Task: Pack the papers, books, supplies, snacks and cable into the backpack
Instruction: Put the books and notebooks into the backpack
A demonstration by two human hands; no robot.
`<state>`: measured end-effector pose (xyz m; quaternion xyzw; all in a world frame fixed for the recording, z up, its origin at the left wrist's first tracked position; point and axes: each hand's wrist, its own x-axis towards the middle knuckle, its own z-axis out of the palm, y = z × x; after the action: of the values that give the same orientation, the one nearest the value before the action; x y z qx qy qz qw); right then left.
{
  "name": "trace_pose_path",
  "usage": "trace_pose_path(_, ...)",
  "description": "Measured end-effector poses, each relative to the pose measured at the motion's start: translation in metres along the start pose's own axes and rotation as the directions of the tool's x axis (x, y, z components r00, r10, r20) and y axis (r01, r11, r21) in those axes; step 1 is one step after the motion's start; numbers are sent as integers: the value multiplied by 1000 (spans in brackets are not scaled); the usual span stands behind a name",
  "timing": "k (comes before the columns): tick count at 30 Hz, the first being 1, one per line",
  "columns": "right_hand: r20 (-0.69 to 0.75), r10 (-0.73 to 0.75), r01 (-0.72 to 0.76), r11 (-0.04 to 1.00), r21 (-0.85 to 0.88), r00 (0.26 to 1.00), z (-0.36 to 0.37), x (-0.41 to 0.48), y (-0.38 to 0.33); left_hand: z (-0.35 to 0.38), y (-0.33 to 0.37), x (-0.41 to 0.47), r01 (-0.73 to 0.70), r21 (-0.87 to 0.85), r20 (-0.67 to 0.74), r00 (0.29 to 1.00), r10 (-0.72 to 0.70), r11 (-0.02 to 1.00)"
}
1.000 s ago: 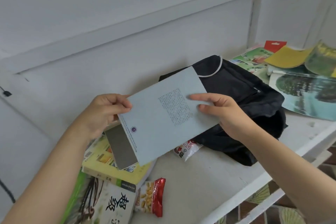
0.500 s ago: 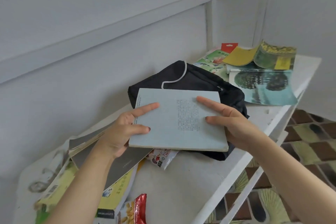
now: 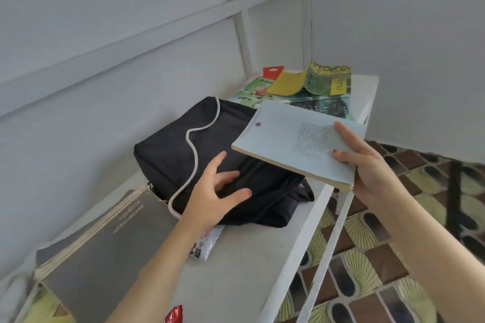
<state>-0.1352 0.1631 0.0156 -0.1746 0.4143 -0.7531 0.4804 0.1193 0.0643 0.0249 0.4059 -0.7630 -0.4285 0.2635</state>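
Observation:
A black backpack [image 3: 178, 144] with a white cord lies flat on the white table [image 3: 241, 265]. My right hand [image 3: 367, 165] grips a pale blue book [image 3: 283, 136] by its right end and holds it tilted above the backpack's right side. My left hand [image 3: 215, 191] rests with spread fingers on the backpack's front. A grey book [image 3: 105, 244] lies on a stack at the left. A white snack packet [image 3: 207, 241] pokes out from under my left wrist. A red snack wrapper [image 3: 174, 315] shows at the bottom edge.
Several colourful books and a yellow booklet [image 3: 288, 82] lie at the table's far right corner beside a red card [image 3: 273, 72]. White wall panels run close behind the table. A patterned tiled floor [image 3: 393, 257] lies below the table's front edge.
My left hand let go of the pale blue book and moved down onto the backpack. My right hand alone carried the book to the right and lifted it.

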Motion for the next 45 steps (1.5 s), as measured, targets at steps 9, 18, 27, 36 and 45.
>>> trace_pose_path(9, -97, -3, 5, 1000, 22, 995, -21, -16, -5, 16, -20, 30, -388, 690, -155, 745, 649, 611)
trace_pose_path(18, -117, 0, 5, 999, 41, 993, -26, -21, -4, 9, -31, 48, -280, 790, 108, 939, 326, 545)
trace_pose_path(27, -133, 17, -14, 1000, 25, 991, -33, -21, 0, -43, -13, 77, -100, 536, 49, 995, 87, 838)
trace_pose_path(36, -108, 49, -49, 999, -1, 993, -36, -18, 10, -47, -32, 100, -113, 886, 79, 993, 93, 451)
trace_pose_path(45, -79, 112, -115, 993, -28, 991, -36, -13, 15, -28, -36, 100, -122, 965, 91, 986, 141, 232)
